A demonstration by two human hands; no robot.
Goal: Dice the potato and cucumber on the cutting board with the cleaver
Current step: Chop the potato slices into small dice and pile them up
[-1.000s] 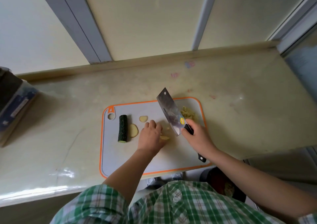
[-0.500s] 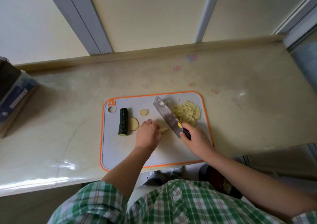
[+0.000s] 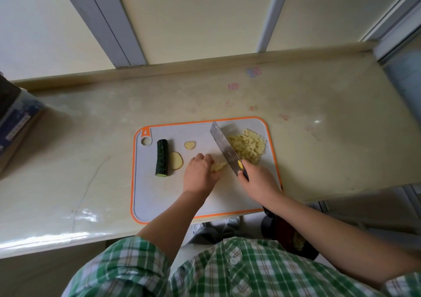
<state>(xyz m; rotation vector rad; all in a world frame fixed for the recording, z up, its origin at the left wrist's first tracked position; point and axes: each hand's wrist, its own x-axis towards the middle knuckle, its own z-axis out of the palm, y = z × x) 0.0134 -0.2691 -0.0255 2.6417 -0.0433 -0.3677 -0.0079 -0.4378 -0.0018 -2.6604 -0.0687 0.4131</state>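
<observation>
Cleaver is edge-down on the grey, orange-rimmed cutting board mid-frame, with the right hand wrapped tight round its dark handle and the blade pointing toward the upper left. The left hand sits just left of the blade, fingers curled down onto a small bunch of potato strips. A pile of diced potato lies right of the blade. Further left on the board are two potato slices, and the cucumber is just beside the bigger one. All of it is on a pale worktop.
</observation>
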